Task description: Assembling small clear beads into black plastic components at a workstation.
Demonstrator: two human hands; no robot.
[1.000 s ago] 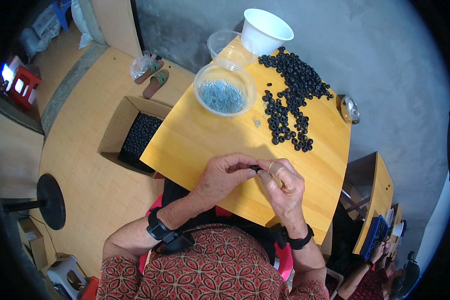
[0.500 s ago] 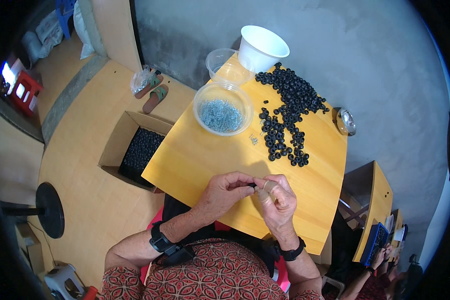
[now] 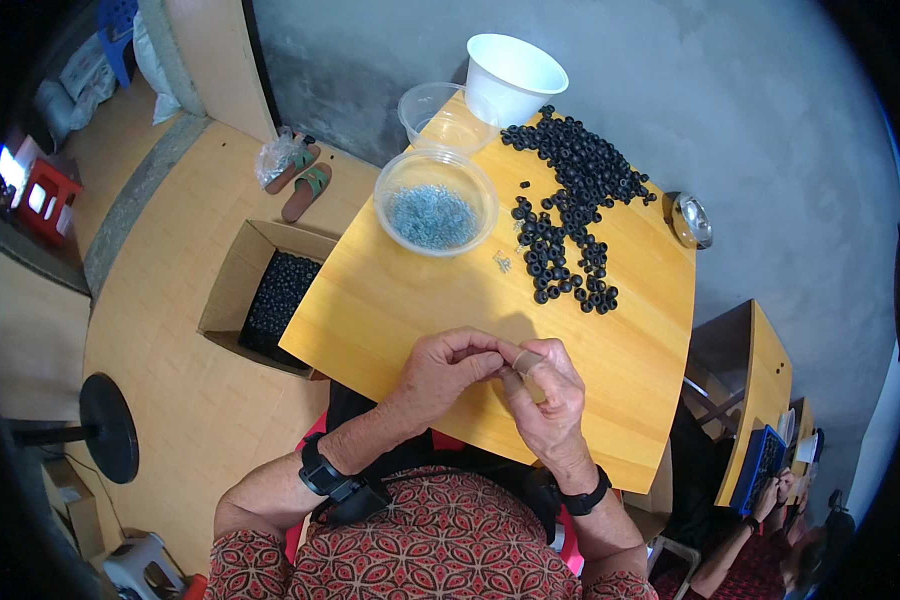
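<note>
Over the near part of the yellow table, my left hand (image 3: 438, 377) and my right hand (image 3: 550, 402) meet with their fingertips touching. Both are closed in a pinch. Half a second ago a small black round part showed at the left fingertips; now the fingers hide it. Tan wraps cover some right fingers. Beyond my hands, many black round parts with holes (image 3: 582, 165) lie spread over the table's right half. A clear round tub (image 3: 385, 215) holds small silvery metal pieces (image 3: 432, 217), and a few similar loose pieces (image 3: 502, 262) lie beside it.
Behind the tub stand another clear tub (image 3: 415, 110) and a white bowl (image 3: 515, 72). A shiny metal bowl (image 3: 692, 221) is at the table's right edge. On the floor at left sits a cardboard box (image 3: 228, 275) of black parts. Another person's hands (image 3: 770, 495) work at lower right.
The small black part that showed between my fingertips is now hidden by them. My hands stay together in nearly the same place, while the whole view has shifted slightly.
</note>
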